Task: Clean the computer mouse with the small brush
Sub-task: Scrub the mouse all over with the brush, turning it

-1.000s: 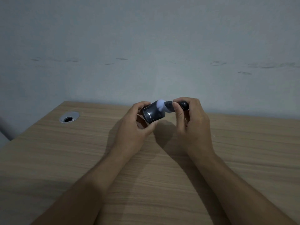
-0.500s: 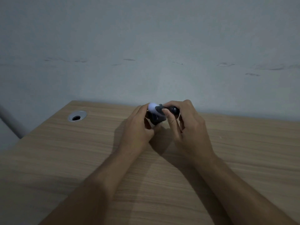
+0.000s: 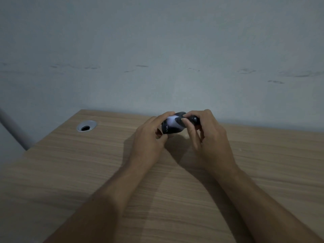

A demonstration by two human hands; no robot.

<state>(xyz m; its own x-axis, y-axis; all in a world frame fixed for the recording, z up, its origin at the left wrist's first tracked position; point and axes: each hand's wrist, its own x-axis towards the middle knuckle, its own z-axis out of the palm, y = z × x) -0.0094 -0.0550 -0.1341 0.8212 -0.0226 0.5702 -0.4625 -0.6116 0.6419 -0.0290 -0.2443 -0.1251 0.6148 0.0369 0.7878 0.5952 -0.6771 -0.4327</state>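
Observation:
A black computer mouse [image 3: 168, 129] with white lettering on its rear is held up above the far part of the wooden desk [image 3: 87, 172]. My left hand [image 3: 150, 137] grips it from the left side. My right hand [image 3: 205, 135] holds a small brush [image 3: 182, 120] with a black handle. Its pale bristle tuft rests on the top of the mouse. Fingers hide most of the mouse's front and the brush's middle.
A round metal cable grommet [image 3: 86, 126] sits in the desk's far left corner. A grey wall with dark scuff marks [image 3: 175, 67] rises right behind the desk. A pale pipe [image 3: 12, 127] runs down beside the desk's left edge.
The mouse has turned so its lettered rear faces me again. The brush tuft has slid back and forth across the mouse's top. Both hands have stayed closed on their objects.

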